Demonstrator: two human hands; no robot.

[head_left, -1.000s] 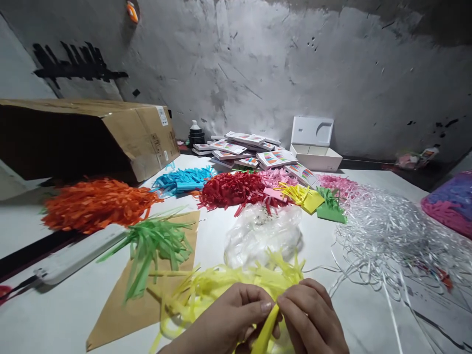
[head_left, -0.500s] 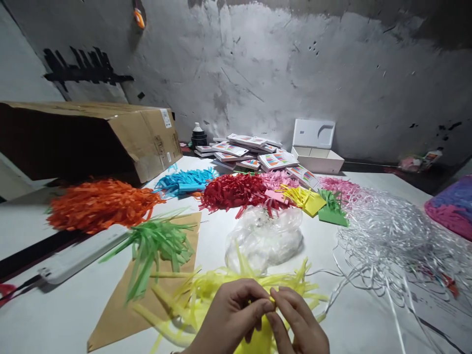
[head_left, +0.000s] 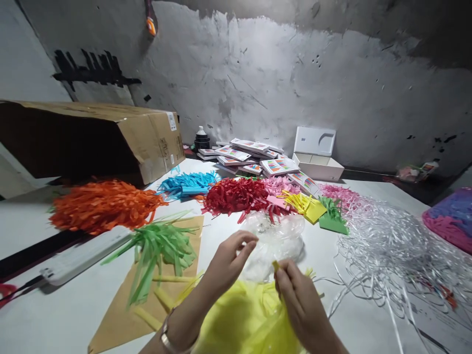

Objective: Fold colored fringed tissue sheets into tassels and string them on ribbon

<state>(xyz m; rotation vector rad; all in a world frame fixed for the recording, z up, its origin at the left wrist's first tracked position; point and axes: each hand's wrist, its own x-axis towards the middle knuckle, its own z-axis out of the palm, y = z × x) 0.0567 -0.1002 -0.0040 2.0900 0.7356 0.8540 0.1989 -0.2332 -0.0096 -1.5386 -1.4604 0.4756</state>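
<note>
Above yellow paper point(head_left: 228, 327), right fingers point(head_left: 290, 270) tight on its tip point(head_left: 275, 265), left fingers point(head_left: 246, 237) loose, carton label point(head_left: 171, 121) illegible.

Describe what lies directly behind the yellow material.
A crumpled clear plastic bag lies behind the yellow material, with red fringe farther back. The right hand covers part of the bag; whatever lies under the material is hidden.

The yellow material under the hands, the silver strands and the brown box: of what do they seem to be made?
Yellow material: probably thin tissue paper, matte, with soft creases. Silver strands: perhaps plastic foil, glossy, since they catch bright highlights. Brown box: apparently cardboard, dull, with stiff folded walls.
</note>
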